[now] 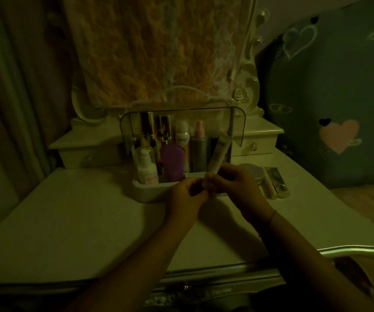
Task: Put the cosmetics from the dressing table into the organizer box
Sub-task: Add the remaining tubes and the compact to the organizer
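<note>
Holding a pale tube (217, 157) by its lower end, I have both hands on it. My right hand (237, 185) curls its fingers round the bottom part, and my left hand (186, 194) pinches the very tip from the left. The tube is in the air just in front of the organizer box (145, 192), above its near rim. It sits to the right of the purple tube (172, 163) and the white bottle (146, 167) that already stand inside. Its long axis runs steeply upward, leaning a little to the right and away from me. The top end points toward the raised clear lid (237, 122), and the bottom end points down into my hands. Which end carries the cap I cannot tell in this dim light.

I judge it to be light and soft-walled, the sort that dents when squeezed, and smooth enough to slip. A gentle hold low on the firmer end should suit it better than a clamp round the middle. On the tabletop (80, 221) to the right of the box lie a round jar (252, 173) and two slim sticks (276, 181), not yet put away.
</note>
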{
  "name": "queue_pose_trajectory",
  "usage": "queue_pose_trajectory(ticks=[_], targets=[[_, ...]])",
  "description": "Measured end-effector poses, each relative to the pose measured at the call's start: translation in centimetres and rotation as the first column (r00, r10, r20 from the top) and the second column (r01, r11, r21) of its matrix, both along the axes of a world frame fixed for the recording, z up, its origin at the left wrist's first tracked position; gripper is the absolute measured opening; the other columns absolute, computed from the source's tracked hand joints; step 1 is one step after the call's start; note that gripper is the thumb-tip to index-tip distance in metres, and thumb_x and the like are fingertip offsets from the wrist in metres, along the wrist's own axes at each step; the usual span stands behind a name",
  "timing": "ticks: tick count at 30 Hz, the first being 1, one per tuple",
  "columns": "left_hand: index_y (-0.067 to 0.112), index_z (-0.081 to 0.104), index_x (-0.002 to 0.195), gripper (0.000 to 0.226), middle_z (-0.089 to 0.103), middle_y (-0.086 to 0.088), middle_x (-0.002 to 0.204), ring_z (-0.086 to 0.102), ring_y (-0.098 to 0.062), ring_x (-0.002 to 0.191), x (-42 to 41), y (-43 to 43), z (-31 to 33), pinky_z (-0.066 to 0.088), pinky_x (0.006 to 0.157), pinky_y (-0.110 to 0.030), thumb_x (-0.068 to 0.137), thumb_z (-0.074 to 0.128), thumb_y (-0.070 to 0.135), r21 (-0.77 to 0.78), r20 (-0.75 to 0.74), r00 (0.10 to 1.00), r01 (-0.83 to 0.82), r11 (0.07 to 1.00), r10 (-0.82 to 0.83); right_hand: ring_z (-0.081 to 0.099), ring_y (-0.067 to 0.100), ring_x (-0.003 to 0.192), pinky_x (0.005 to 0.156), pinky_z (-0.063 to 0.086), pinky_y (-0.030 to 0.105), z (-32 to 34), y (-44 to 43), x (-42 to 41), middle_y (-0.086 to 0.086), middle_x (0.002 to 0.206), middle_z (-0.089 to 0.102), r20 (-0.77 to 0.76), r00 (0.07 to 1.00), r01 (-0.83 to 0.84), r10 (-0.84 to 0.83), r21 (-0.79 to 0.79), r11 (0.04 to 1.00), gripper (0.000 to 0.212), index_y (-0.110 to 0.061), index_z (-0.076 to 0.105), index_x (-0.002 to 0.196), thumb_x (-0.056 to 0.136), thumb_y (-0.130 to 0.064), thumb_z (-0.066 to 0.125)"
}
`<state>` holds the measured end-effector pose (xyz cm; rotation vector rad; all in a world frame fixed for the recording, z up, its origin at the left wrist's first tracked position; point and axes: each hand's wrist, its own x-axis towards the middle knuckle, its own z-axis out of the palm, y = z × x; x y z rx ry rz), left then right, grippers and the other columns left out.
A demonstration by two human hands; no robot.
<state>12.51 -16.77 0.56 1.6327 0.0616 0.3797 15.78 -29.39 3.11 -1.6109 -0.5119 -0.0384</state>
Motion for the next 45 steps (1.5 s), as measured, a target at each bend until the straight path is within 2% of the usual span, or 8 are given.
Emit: queue_pose_trajectory(ticks=[8,18,26,30,33,37,40,45], targets=[[0.006,0.065,0.103,0.023,0.062,0.007,0.078,0.057,-0.002,0.074,0.2,2.0,-0.4,0.046,0.057,-0.002,0.080,0.067,0.006,-0.004,0.090,0.976,-0.198,0.980,0.198,0.064,-0.004,0.069,0.057,0.047,0.012,2.0,2.2,3.9,-0.006,0.086,0.068,0.087,0.995,0.055,-0.045,-0.112,0.992,0.015,-0.013,0.064,0.102,0.087,-0.014,0.059],[0.010,0.066,0.098,0.019,0.062,0.010,0.079,0.057,0.001,0.074,0.0,2.5,-0.3,0.044,0.057,-0.001,0.080,0.069,0.013,-0.046,0.086,0.961,-0.259,0.965,0.262,0.063,0.007,0.081,0.067,0.049,0.021,0.0,3.8,7.0,-0.012,0.085,0.064,0.135,0.990,0.094,-0.047,-0.362,0.928,0.020,-0.013,0.065,0.105,0.086,-0.017,0.061],[0.005,0.065,0.101,0.019,0.060,0.010,0.080,0.055,0.003,0.073,-0.2,2.3,0.2,0.044,0.058,-0.001,0.082,0.065,0.008,-0.069,0.109,0.963,-0.241,0.968,0.247,0.061,0.009,0.093,0.077,0.048,0.017,1.8,4.7,7.6,0.002,0.104,0.067,0.225,0.972,0.135,-0.069,-0.294,0.946,0.024,-0.009,0.064,0.110,0.087,-0.013,0.060],[0.009,0.065,0.101,0.018,0.061,0.012,0.084,0.055,0.003,0.079,-0.2,2.4,0.1,0.044,0.062,0.000,0.083,0.065,0.012,-0.061,0.106,0.964,-0.238,0.969,0.243,0.059,-0.001,0.073,0.064,0.048,0.015,2.4,5.9,7.7,0.006,0.100,0.071,0.360,0.922,0.268,-0.144,-0.323,0.907,0.022,-0.009,0.066,0.104,0.085,-0.019,0.063],[0.010,0.066,0.100,0.017,0.061,0.012,0.084,0.055,0.006,0.077,-0.3,2.5,0.1,0.043,0.060,0.000,0.083,0.065,0.013,-0.052,0.102,0.964,-0.242,0.969,0.246,0.067,0.015,0.079,0.073,0.055,0.028,2.2,6.9,7.7,0.009,0.095,0.072,0.416,0.895,0.329,-0.160,-0.375,0.867,0.035,-0.005,0.060,0.118,0.086,-0.020,0.063],[0.011,0.066,0.101,0.019,0.061,0.014,0.084,0.057,0.008,0.076,-0.2,2.5,0.1,0.043,0.061,0.000,0.083,0.065,0.015,-0.047,0.099,0.963,-0.247,0.968,0.250,0.066,0.017,0.078,0.061,0.049,0.017,1.2,7.6,8.0,0.011,0.095,0.071,0.371,0.914,0.336,-0.167,-0.459,0.823,0.018,-0.006,0.065,0.104,0.088,-0.013,0.058],[0.012,0.066,0.100,0.017,0.061,0.014,0.084,0.056,0.004,0.078,-0.2,2.5,0.1,0.043,0.061,0.000,0.083,0.065,0.014,-0.043,0.109,0.961,-0.252,0.967,0.255,0.067,0.022,0.083,0.074,0.056,0.033,0.6,7.8,8.0,0.012,0.099,0.070,0.327,0.931,0.316,-0.159,-0.508,0.801,0.016,-0.007,0.066,0.102,0.088,-0.011,0.057],[0.011,0.066,0.102,0.020,0.060,0.015,0.085,0.055,0.005,0.079,-0.2,2.3,0.2,0.041,0.060,0.002,0.083,0.065,0.015,-0.044,0.109,0.962,-0.249,0.968,0.252,0.066,0.024,0.091,0.081,0.055,0.036,0.6,8.2,7.8,0.012,0.103,0.069,0.307,0.933,0.328,-0.189,-0.503,0.800,0.018,-0.008,0.065,0.104,0.089,-0.010,0.056]])
